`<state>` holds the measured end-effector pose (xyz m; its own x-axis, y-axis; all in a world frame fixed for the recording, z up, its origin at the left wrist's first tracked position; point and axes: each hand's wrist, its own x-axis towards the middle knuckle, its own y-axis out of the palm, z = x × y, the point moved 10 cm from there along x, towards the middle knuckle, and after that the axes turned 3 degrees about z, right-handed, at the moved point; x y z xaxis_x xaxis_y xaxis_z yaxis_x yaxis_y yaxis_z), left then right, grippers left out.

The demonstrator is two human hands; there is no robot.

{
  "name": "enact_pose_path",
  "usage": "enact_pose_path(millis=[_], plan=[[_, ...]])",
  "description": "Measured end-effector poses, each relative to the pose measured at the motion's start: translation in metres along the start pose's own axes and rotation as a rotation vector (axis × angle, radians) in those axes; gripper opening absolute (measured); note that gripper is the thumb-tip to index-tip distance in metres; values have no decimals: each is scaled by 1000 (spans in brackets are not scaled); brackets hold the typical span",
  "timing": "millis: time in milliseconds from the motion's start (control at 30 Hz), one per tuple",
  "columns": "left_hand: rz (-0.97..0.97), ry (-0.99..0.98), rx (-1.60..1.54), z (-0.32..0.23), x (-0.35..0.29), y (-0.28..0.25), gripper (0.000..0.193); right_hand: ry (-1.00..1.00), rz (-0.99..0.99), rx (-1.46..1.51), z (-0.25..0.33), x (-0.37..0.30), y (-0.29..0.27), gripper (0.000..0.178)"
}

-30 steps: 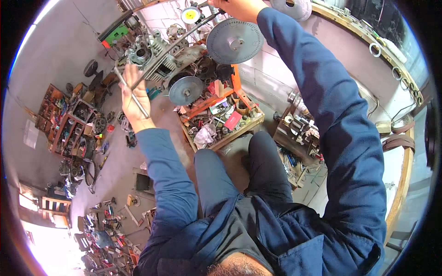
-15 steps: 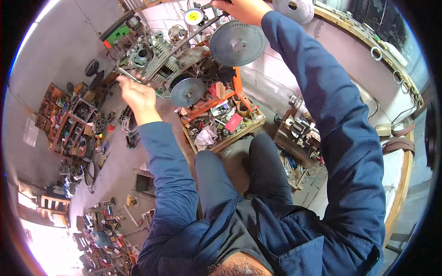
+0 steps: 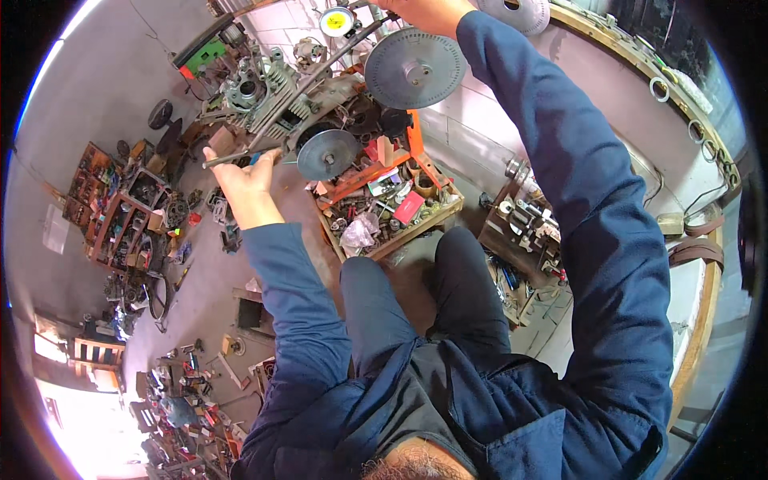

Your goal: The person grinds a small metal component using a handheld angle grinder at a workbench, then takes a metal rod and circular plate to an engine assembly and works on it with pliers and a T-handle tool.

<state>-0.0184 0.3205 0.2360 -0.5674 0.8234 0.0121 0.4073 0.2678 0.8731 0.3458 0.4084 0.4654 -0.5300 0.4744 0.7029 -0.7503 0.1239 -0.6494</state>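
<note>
My left hand (image 3: 246,186) is turned palm up near the engine parts, a thin grey metal rod (image 3: 226,160) lying across it under the thumb. A small blue piece (image 3: 256,158) shows beside the fingers. My right hand (image 3: 428,14) is raised at the top edge, its fingers curled at the upper end of a long metal bar (image 3: 340,58); what they grip is partly cut off. The bar slants down toward the left hand. Below the right hand stands a large grey perforated disc (image 3: 416,70), with a smaller grey disc (image 3: 328,155) lower left. A finned engine casing (image 3: 254,92) lies behind the bar.
An orange metal frame (image 3: 360,182) stands over a wooden tray (image 3: 406,228) of mixed parts in front of my knees. A round yellow-faced dial (image 3: 337,22) is near the bar. Metal parts fill a box (image 3: 512,228) at right; shelves of parts (image 3: 120,220) stand left.
My left hand has moved slightly down and turned its palm upward, with the rod now lower and tilted the other way. The right hand has shifted a little, staying at the bar's upper end.
</note>
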Motion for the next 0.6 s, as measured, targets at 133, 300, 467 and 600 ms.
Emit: enact_pose_path(millis=[133, 300, 467, 600], plan=[[151, -153, -397, 7, -6, 9, 65, 55, 32, 18, 7, 1, -2, 19], [615, 58, -103, -2, -26, 26, 54, -17, -22, -16, 5, 0, -3, 19], [554, 127, 349, 7, -17, 20, 51, -21, -13, -38, 7, 1, -4, 20], [277, 58, 725, 9, -1, 5, 43, -40, -19, -26, 8, 3, -2, 21]])
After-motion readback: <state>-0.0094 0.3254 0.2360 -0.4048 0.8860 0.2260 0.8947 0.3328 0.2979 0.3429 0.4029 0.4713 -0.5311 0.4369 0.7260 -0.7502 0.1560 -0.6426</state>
